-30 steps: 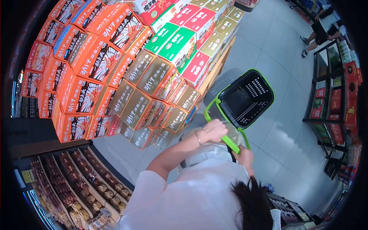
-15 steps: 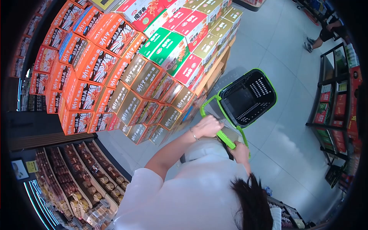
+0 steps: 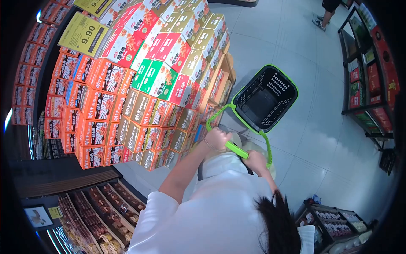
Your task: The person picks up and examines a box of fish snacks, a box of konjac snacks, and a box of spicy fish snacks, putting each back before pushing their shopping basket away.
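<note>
A black shopping basket (image 3: 284,105) with a bright green rim hangs in front of my body, tilted so that its inside faces up at me. Its long green handle (image 3: 237,150) curves back toward my waist. My left hand (image 3: 217,139) is wrapped round the handle's left part, and a thin bracelet shows at that wrist. On the other end of the grip, my right hand (image 3: 256,162) is closed too, with its fingers partly hidden. Perforated walls and the dark floor of the basket are visible.
Stacked snack boxes (image 3: 101,106) in orange, brown, green and red rise close on my left, under yellow price signs (image 3: 83,34). Black shelving (image 3: 353,84) stands right, a low display (image 3: 334,224) lower right, snack bins (image 3: 95,216) lower left. A person's legs (image 3: 325,16) appear far ahead.
My view has turned, so the box stack sits further left and yellow price signs show at the top. Both hands keep hold of the handle, and the basket appears slightly up and left.
</note>
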A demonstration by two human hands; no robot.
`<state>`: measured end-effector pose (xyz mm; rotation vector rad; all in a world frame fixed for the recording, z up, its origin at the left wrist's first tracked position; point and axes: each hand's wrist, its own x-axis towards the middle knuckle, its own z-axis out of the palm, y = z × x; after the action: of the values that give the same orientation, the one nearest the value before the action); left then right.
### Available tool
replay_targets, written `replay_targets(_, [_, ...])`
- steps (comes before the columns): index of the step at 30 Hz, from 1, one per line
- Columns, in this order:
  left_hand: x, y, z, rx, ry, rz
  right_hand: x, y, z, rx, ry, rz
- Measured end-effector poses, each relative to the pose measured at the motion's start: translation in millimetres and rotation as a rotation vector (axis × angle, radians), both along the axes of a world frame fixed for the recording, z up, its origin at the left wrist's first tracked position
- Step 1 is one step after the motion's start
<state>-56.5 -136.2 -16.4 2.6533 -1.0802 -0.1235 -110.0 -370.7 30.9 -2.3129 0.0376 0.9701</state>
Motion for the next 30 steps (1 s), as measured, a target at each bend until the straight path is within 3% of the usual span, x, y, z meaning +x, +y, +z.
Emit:
replay_targets(7, [5, -28, 10, -0.02, 0.065, 0.007, -4, -23, -16, 0.0, -0.05, 0.0])
replay_targets(18, [21, -68, -61, 0.252, 0.386, -0.013, 0, -60, -102, -0.149, -0.158, -0.024])
replay_targets(22, [48, -85, -81, 0.364, 0.468, -0.086, 18, -72, -101, -0.193, -0.126, -0.075])
replay_targets(30, [138, -81, -80, 0.304, 0.498, -0.195, 99, -68, -96, -0.239, -0.047, -0.043])
